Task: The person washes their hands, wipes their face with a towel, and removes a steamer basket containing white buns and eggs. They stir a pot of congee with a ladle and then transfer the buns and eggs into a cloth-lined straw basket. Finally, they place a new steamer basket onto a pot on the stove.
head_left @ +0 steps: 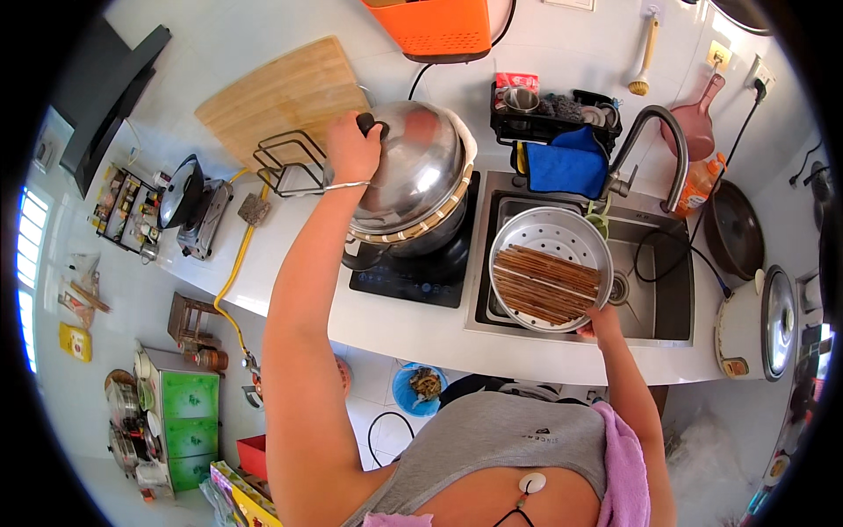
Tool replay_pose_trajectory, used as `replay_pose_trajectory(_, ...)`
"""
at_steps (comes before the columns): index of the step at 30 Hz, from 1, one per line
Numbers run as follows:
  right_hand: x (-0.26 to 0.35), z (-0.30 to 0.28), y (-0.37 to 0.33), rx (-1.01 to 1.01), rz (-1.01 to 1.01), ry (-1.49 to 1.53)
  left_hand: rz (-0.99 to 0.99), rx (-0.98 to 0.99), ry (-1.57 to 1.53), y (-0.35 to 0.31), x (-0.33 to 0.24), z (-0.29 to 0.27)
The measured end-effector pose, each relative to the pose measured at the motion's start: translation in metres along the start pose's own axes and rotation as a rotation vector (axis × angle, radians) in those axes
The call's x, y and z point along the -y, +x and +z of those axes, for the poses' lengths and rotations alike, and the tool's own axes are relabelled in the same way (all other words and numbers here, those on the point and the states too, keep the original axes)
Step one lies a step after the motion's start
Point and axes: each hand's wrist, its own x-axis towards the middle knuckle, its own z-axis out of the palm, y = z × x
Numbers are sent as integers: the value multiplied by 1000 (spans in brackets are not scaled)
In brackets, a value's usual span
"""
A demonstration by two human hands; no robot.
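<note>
My left hand (pixel 353 151) is closed round the black knob of a domed metal lid (pixel 413 171). Under the lid are a woven bamboo rim (pixel 421 227) and a dark pot (pixel 413 244) on a black cooktop (pixel 413 285); whether the lid touches the rim all round I cannot tell. At the sink (pixel 676 299), my right hand (pixel 602 323) grips the near right rim of a round metal steamer tray (pixel 549 227) with holes in its base. Several brown wooden chopsticks (pixel 549 272) lie across it in two groups. The fingers under the tray are partly hidden.
Behind the sink are a curved faucet (pixel 680 158), a blue cloth (pixel 566 167) and a black rack (pixel 505 127). A wire rack (pixel 290 162) and cutting board (pixel 281 92) stand left of the pot. A white cooker (pixel 746 325) is at far right.
</note>
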Motion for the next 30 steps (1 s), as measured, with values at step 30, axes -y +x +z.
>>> replay_pose_trajectory(30, 2, -32, -13, -60, -4, 145, -132, -37, -392, -155, 49, -91)
